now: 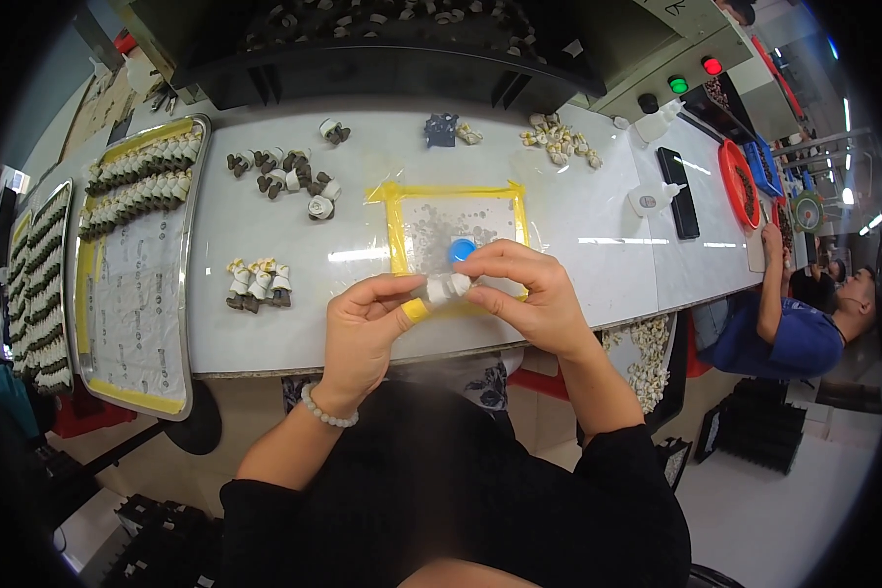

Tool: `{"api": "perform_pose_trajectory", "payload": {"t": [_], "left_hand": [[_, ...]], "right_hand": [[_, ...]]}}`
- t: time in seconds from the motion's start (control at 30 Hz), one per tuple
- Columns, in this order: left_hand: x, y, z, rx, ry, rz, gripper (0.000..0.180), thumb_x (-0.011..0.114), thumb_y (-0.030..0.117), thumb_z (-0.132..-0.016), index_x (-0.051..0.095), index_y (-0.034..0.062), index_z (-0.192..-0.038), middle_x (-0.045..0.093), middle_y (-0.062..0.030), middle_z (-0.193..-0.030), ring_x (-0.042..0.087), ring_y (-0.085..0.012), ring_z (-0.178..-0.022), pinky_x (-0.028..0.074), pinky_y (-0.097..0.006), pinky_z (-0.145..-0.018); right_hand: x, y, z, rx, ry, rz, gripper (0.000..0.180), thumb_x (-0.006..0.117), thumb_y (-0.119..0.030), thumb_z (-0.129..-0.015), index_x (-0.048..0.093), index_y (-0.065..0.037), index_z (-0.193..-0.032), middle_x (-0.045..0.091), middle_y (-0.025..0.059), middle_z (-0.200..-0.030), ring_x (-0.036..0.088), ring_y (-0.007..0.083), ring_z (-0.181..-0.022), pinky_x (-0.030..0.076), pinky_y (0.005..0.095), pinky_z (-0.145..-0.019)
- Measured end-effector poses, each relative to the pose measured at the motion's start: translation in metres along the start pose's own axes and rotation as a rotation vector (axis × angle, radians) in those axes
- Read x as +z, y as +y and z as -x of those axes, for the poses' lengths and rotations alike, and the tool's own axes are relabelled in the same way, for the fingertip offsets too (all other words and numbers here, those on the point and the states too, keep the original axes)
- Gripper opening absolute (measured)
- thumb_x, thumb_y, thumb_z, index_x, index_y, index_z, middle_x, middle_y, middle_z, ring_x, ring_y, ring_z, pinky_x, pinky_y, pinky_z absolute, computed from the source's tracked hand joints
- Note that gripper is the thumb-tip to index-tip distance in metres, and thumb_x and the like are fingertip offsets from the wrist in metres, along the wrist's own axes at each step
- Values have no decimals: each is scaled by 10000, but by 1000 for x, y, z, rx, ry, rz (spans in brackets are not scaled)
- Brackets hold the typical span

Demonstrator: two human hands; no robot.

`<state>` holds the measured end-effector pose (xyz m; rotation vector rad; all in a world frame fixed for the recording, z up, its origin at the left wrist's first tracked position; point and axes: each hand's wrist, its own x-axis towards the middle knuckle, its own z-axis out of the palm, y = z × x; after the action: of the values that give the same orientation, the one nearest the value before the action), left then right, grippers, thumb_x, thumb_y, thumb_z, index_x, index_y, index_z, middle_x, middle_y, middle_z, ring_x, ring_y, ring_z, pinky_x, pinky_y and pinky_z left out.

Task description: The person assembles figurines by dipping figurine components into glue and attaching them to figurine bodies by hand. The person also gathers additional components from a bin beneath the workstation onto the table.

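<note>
Both my left hand (363, 328) and right hand (524, 299) pinch one small white part (448, 287) above the yellow-taped mat (398, 235); my fingers hide its shape, with loose parts (289, 176) behind.

A flat black rectangular phone (678, 192) lies dark-screened on the white bench at the far right, just beside a small white squeeze bottle (651, 199). Another white squeeze bottle with a black cap (654, 120) stands behind it, near the machine's panel. A white paper label with dark markings (674, 8) sits on the grey-green machine housing at the top edge, partly cut off.
</note>
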<state>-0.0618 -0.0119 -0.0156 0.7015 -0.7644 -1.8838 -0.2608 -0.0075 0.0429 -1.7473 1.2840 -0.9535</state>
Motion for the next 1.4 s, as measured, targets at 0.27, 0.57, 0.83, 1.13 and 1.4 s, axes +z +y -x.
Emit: {"api": "perform_pose_trajectory", "payload": {"t": [0.27,0.57,0.83,1.13,1.4], "left_hand": [[3,-3,3,140,8,-135,215,619,-93,-806,628,-70,-1020,620,-106,-1007,611,-163,-936,502,-272,-868],[5,-4,6,178,-16,-283,230,622,-95,-803,627,-64,-1030,610,-85,-955,606,-141,-890,497,-250,-845],[9,1,5,131,-35,-261,190,603,-113,-800,635,-63,-981,599,-88,-985,594,-131,-908,508,-255,-823],[-32,46,35,719,46,-1450,310,635,-114,-633,644,-21,-929,564,-144,-945,567,-299,-872,480,-359,-774],[-27,69,16,803,214,-1721,334,688,19,-655,630,-22,-982,522,-165,-1006,494,-333,-945,427,-408,-827]], "right_hand": [[2,-3,2,68,-58,44,258,687,15,-730,690,-6,-987,647,89,-898,606,163,-816,470,248,-696],[-1,-2,3,49,-85,64,264,688,27,-721,686,6,-983,649,92,-869,609,161,-790,470,244,-685],[-8,8,1,28,-127,5,229,685,3,-736,682,9,-965,656,98,-863,617,177,-791,480,260,-705],[-96,66,-40,45,374,526,177,643,-95,-798,659,-12,-954,633,107,-905,612,216,-790,486,302,-703],[-92,83,-69,123,318,851,221,655,-111,-789,605,-16,-982,613,116,-903,580,225,-752,476,305,-674]]}}
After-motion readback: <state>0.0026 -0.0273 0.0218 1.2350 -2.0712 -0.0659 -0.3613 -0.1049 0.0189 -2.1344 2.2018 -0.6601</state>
